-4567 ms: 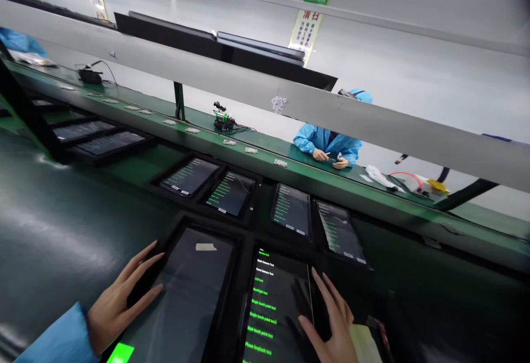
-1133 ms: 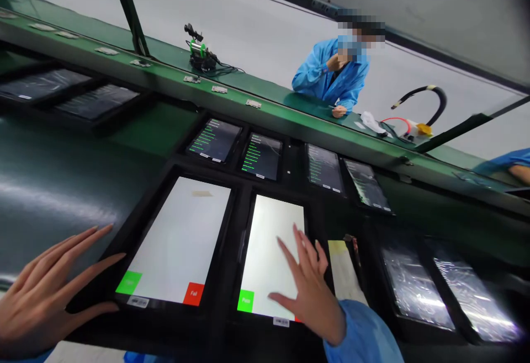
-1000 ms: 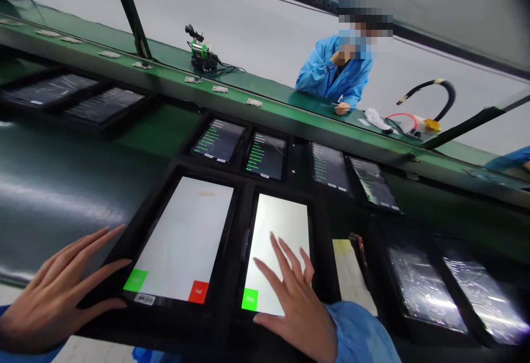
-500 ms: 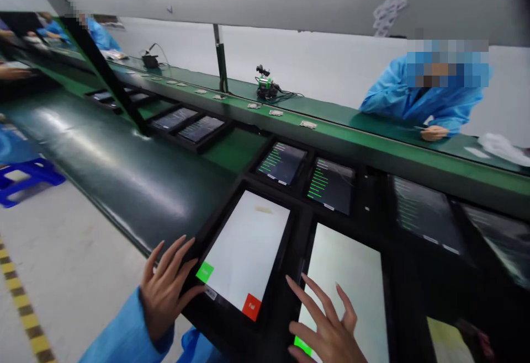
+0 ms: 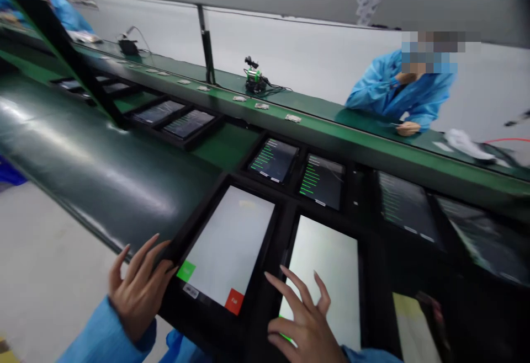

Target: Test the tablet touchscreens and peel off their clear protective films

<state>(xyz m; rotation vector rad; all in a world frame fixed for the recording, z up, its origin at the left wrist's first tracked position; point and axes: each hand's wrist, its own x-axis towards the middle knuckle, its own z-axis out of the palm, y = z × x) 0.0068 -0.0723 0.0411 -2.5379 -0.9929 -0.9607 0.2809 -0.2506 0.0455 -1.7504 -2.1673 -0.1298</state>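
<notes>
Two tablets with lit white screens lie side by side in a black tray (image 5: 256, 266) in front of me. The left tablet (image 5: 234, 236) shows a green box and a red "Fail" box along its lower edge. My left hand (image 5: 138, 286) is at that tablet's lower left corner, fingers apart, holding nothing. Over the lower left of the right tablet (image 5: 327, 258) is my right hand (image 5: 304, 319), its fingers spread; it partly hides a green box. Whether the fingertips touch the glass, I cannot tell.
Behind lie two dark tablets (image 5: 273, 160) with green text lines. More tablets (image 5: 408, 206) lie to the right, beside a yellowish pad (image 5: 414, 324). A raised green ledge (image 5: 323, 126) carries small parts. Across it sits a person in blue (image 5: 397, 87). A dark post (image 5: 66, 59) slants at left.
The view has shifted, so the tray and tablets sit further left. Both hands keep nearly the same places over the tablets. The person across has raised a hand toward the face.
</notes>
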